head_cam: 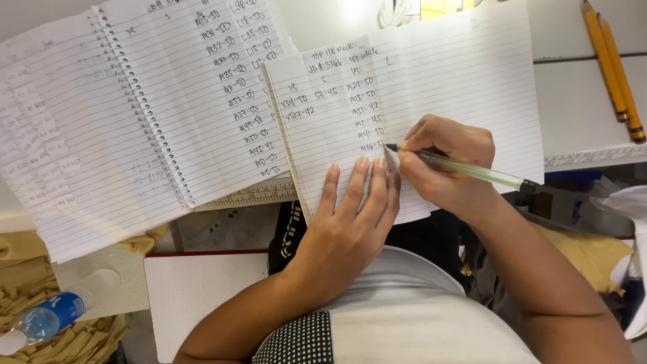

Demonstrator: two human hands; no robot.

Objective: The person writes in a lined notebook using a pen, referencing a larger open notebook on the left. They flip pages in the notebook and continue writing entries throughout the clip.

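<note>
Head view, looking down over the person's chest to the desk (579, 101). The right hand (448, 165) is clenched around a clear green pen (465, 170), whose dark tip touches a loose lined sheet (472, 81) at the lowest handwritten row of its middle column. The left hand (354, 216) lies flat and released, holding nothing, its fingers (364, 176) spread and pressing the lower part of the same sheet just left of the pen tip. The sheet carries a short heading and several columns: the left-hand columns hold a couple of entries each, the middle column about half a dozen, and the right half of the sheet is nearly blank. To the left lies an open spiral notebook (135, 101), its right page filled from top to bottom with similar handwritten rows; the sheet overlaps that page's edge. Judged from these pages, the written list on the sheet is well under way but far from full, with most lines below and to the right left unwritten. Two yellow pencils (614, 67) lie side by side at the upper right, and a plastic bottle (47, 315) with a blue label lies at the lower left, well apart from both hands.
</note>
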